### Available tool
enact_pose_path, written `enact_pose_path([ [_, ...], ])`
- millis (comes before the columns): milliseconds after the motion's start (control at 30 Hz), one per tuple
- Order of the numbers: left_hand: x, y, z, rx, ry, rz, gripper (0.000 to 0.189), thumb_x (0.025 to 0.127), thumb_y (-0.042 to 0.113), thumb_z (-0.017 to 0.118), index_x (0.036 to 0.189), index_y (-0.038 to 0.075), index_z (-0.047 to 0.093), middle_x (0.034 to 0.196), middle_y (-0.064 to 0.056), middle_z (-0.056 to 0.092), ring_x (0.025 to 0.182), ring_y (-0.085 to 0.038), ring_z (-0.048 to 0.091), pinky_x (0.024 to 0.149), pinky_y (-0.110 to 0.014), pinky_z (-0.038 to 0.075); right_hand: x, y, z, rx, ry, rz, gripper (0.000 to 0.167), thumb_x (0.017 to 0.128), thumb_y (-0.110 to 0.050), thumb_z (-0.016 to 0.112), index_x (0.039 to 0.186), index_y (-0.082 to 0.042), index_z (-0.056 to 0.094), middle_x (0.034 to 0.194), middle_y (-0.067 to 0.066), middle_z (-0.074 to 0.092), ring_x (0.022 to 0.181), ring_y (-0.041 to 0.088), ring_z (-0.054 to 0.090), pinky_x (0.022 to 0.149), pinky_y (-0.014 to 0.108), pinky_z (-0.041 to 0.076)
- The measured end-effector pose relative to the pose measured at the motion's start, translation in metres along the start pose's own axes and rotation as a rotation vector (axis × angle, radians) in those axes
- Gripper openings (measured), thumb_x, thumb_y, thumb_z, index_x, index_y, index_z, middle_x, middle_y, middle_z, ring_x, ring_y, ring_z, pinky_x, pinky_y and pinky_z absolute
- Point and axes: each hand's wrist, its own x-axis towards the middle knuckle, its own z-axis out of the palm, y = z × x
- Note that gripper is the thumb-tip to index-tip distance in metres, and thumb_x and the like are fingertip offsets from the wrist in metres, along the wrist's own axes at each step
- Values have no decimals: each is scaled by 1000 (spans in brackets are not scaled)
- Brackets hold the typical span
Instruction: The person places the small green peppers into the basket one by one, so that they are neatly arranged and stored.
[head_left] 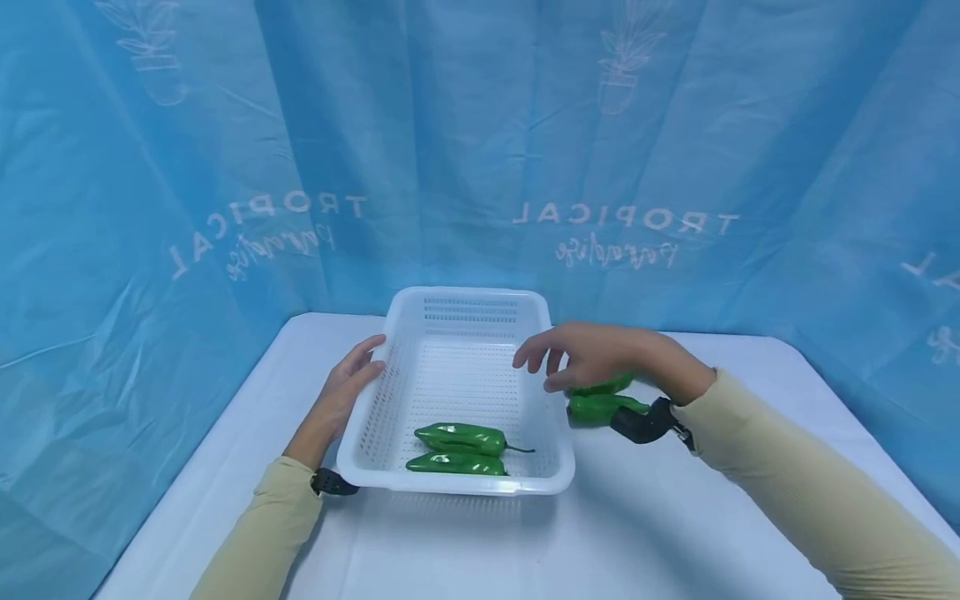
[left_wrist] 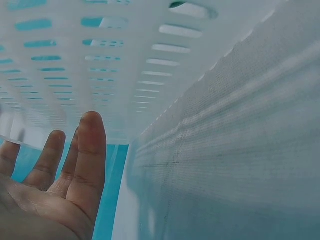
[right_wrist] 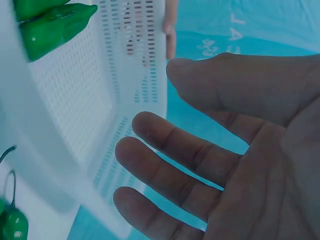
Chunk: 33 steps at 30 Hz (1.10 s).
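Nearest you, bare tabletop (head_left: 465,558), then the white basket's (head_left: 457,482) near rim. Just inside that rim, two green peppers side by side, both lengthwise along the wall: first pepper (head_left: 453,463), then the stemmed pepper (head_left: 459,437); likely set parallel so they take little floor and leave the basket's far part bare. Right of the basket, just outside its wall, two more peppers on the tabletop, a nearer loose pepper (head_left: 600,408) and a farther loose pepper (head_left: 609,385) partly behind your arm; probably kept close for a short reach. Left of the basket, your left hand (head_left: 345,390) touches its side, fingers (left_wrist: 89,165) fairly straight, not clenched, probably just steadying it. Over the basket's right rim, your right hand (head_left: 592,354) hovers, fingers loosely bent, spread, nothing in them. Behind the basket, the blue curtain (head_left: 465,150), seemingly a plain backdrop.
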Motion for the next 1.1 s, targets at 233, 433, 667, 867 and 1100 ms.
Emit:
enact_pose_path([
  [233,-1,0,-3,-12,-3,7,57,103,35,48,156,28,26,161,-9,29,137,-44,46,100,-54,54,-61,26,11,27,127,50,37,94,-16,63,131,-21,62,128,3,66,108,17,65,86,35,59],
  [433,-1,-1,2,-22,-9,3,57,103,35,49,155,28,27,161,-8,30,137,-44,46,100,-54,54,-127,63,19,36,195,106,39,95,-21,66,133,-20,59,126,4,66,102,6,65,77,24,59],
  [667,-1,2,3,-14,-11,15,57,103,36,50,155,29,28,161,-8,31,137,-43,47,100,-54,53,-176,101,30,22,247,237,45,94,-16,66,137,-11,54,123,8,65,94,-10,60,67,21,57],
  [867,-1,3,1,6,-9,19,57,103,36,49,155,29,27,161,-9,31,137,-44,47,100,-54,53,-193,121,39,0,279,311,45,94,-18,67,136,-7,54,123,11,64,92,-14,57,67,20,56],
  [1100,-1,1,0,-6,2,-4,56,103,35,49,155,30,28,161,-8,31,137,-43,47,100,-53,54,-191,143,54,12,256,407,47,95,-25,66,137,-7,53,121,11,66,90,-7,60,67,21,54],
])
